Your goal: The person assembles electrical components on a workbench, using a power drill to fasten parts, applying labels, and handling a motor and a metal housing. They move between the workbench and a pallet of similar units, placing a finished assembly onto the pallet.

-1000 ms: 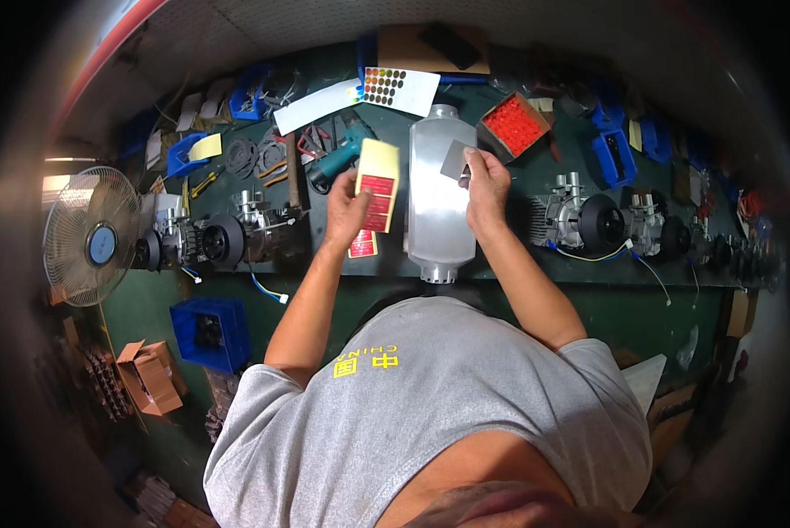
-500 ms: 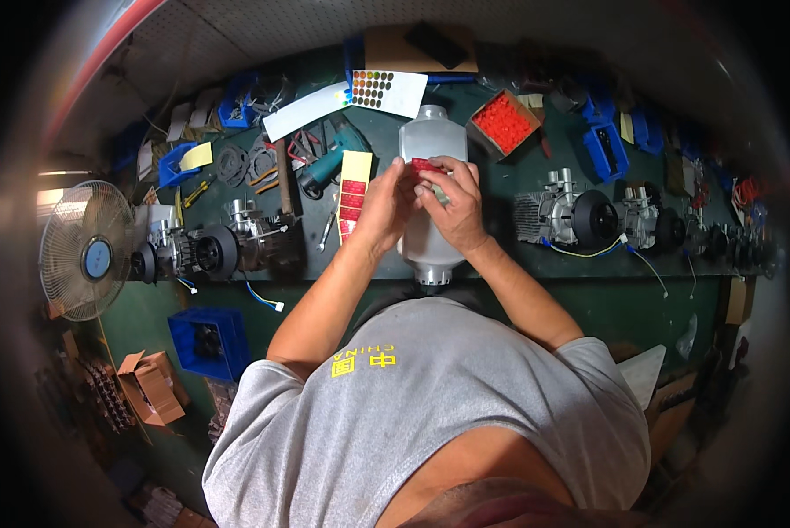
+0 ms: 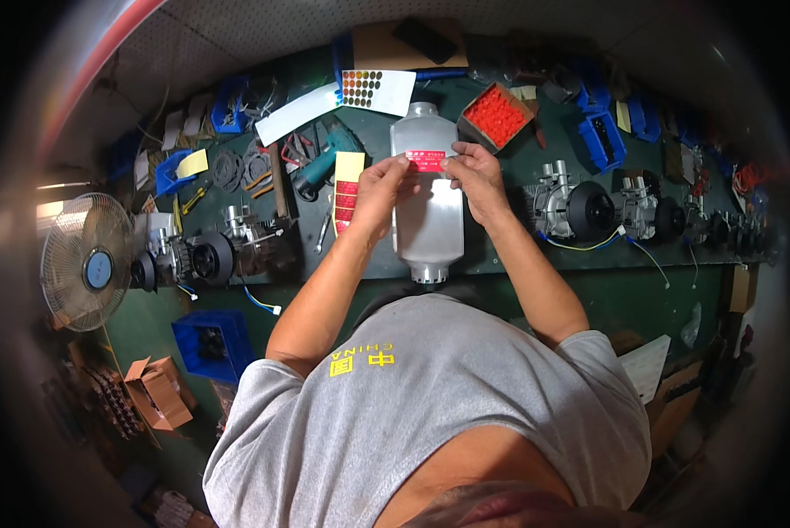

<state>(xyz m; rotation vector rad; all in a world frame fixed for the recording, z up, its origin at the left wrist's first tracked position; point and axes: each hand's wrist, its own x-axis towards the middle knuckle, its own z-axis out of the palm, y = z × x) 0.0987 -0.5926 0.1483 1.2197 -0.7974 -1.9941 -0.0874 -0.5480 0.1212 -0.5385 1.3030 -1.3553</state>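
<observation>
A red sticker (image 3: 426, 161) is stretched flat between my two hands, over the upper part of a silver metal casing (image 3: 428, 220). My left hand (image 3: 383, 189) pinches its left end between thumb and fingers. At the right end, my right hand (image 3: 479, 180) grips it with thumb and forefinger, the other fingers curled loosely. Whether the sticker touches the casing I cannot tell. The casing lies lengthwise before me on the green bench. Just left of my left hand is a yellow backing strip (image 3: 349, 167) with several more red stickers on it.
A carton of red caps (image 3: 498, 117) stands behind on the right. Motor units with black fans (image 3: 591, 211) line both sides. A teal power tool (image 3: 318, 169), a wrench (image 3: 325, 231) and a sheet of round stickers (image 3: 376, 91) lie left of the casing. A fan (image 3: 91, 260) is at far left.
My hands have moved apart, and the red sticker, earlier bunched at my fingers, is now held out flat between them. The view has shifted slightly.
</observation>
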